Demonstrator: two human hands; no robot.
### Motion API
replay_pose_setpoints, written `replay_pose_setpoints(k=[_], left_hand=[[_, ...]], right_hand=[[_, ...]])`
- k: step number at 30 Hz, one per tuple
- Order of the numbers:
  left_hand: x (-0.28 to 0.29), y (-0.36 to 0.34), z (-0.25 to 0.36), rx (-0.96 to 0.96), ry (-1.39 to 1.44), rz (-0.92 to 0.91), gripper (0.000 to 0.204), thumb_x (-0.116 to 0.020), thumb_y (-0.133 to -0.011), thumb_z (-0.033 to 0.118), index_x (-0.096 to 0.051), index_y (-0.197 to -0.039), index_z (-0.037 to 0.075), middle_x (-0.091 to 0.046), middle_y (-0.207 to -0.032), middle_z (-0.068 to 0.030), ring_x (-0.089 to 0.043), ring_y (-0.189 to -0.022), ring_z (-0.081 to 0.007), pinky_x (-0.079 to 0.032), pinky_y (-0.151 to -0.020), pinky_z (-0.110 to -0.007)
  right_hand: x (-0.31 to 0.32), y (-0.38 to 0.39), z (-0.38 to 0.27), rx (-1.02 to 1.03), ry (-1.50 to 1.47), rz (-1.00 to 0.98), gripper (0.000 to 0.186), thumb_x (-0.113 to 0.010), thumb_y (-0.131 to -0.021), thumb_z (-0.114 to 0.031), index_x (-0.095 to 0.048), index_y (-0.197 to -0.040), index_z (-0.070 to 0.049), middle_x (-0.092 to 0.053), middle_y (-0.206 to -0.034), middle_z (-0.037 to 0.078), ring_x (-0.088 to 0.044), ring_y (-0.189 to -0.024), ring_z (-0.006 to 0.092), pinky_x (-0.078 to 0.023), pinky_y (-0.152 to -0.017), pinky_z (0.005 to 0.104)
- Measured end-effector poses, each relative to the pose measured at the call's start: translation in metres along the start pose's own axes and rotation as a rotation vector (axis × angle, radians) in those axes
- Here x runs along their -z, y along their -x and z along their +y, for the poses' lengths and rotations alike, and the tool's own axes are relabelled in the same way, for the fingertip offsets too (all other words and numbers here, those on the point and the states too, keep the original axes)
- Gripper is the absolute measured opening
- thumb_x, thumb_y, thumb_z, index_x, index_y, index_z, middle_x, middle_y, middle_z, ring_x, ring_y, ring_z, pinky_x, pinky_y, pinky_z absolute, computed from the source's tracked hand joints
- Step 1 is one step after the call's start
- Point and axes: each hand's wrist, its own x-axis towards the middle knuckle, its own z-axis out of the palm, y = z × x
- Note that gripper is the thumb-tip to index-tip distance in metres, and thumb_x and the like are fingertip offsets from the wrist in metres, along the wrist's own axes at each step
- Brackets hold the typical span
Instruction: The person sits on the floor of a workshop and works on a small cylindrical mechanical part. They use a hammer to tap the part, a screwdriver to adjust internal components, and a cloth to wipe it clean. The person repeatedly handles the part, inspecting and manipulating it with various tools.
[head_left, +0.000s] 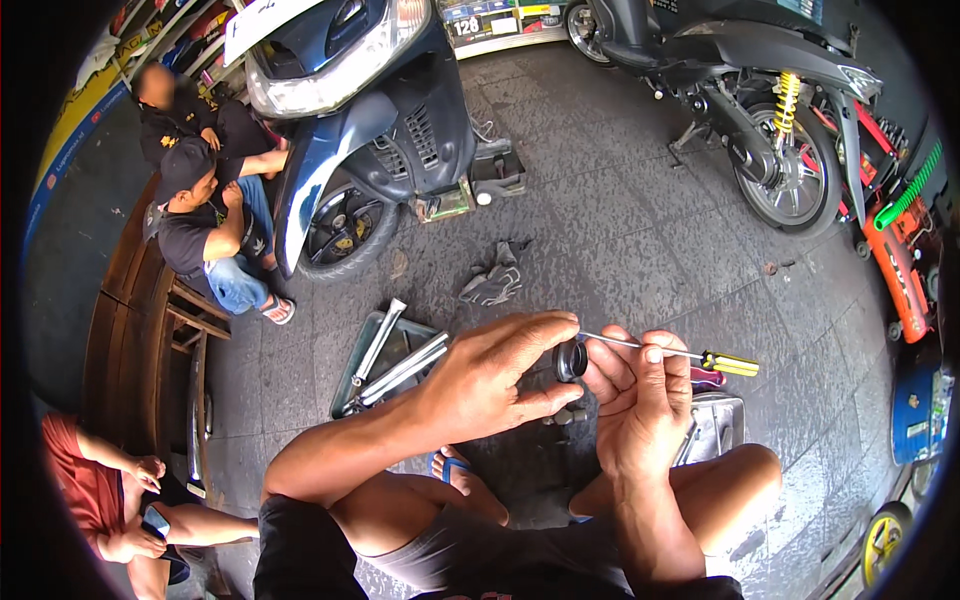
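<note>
My left hand (490,375) pinches a small black ring-shaped part (570,361) between thumb and fingers, out in front of my knees. Closed on the thin shaft of a screwdriver (731,363) is my right hand (645,405), with thumb and fingertips pinching it. The screwdriver's yellow and black handle points to the right. Its tip reaches the top of the black part, near my left fingertips; whether it touches the part I cannot tell.
At left, a tray (345,392) holds several shiny metal tubes (378,340). A metal tray (735,415) lies by my right knee. A grey glove or rag (492,283) lies on the floor. Two scooters (400,150) (740,110) stand ahead. People sit at the left, one holding a phone (155,522).
</note>
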Motion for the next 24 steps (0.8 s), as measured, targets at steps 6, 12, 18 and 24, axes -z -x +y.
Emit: replay_pose_setpoints(k=[6,12,18,24], left_hand=[[-0.004,0.010,-0.017,0.094,0.324,-0.018,0.059,-0.083,-0.077,0.015,-0.056,-0.128,0.005,-0.065,-0.122,-0.0117,-0.067,-0.105,-0.0233,-0.055,-0.089,-0.035],[0.004,0.012,-0.018,0.227,0.440,-0.068,0.058,-0.083,-0.076,0.002,-0.054,-0.126,0.002,-0.062,-0.116,-0.0110,-0.063,-0.108,-0.0188,-0.052,-0.096,-0.037],[0.009,0.009,-0.020,0.192,0.383,-0.156,0.065,-0.085,-0.074,0.008,-0.056,-0.131,0.000,-0.062,-0.118,-0.0128,-0.064,-0.109,-0.0195,-0.053,-0.094,-0.036],[0.007,0.008,-0.021,0.167,0.371,-0.155,0.064,-0.084,-0.075,0.015,-0.057,-0.132,0.002,-0.063,-0.118,-0.0134,-0.065,-0.101,-0.0199,-0.055,-0.085,-0.033]], right_hand=[[0.006,0.001,0.007,0.119,0.101,-0.035,0.020,-0.055,-0.096,0.002,-0.049,-0.113,-0.005,-0.066,-0.107,0.023,-0.071,-0.090,0.0289,-0.062,-0.079,0.0379],[0.008,-0.002,0.001,0.248,0.302,-0.157,0.023,-0.058,-0.094,0.002,-0.045,-0.113,-0.002,-0.066,-0.099,0.019,-0.070,-0.089,0.0267,-0.062,-0.080,0.0365],[0.009,-0.003,0.005,0.306,0.403,-0.305,0.019,-0.055,-0.095,0.003,-0.043,-0.110,-0.002,-0.064,-0.103,0.023,-0.068,-0.097,0.0288,-0.059,-0.086,0.0383],[0.015,-0.007,0.009,0.423,0.507,-0.414,0.020,-0.055,-0.094,0.006,-0.044,-0.108,-0.002,-0.063,-0.105,0.024,-0.066,-0.101,0.0274,-0.057,-0.086,0.0365]])
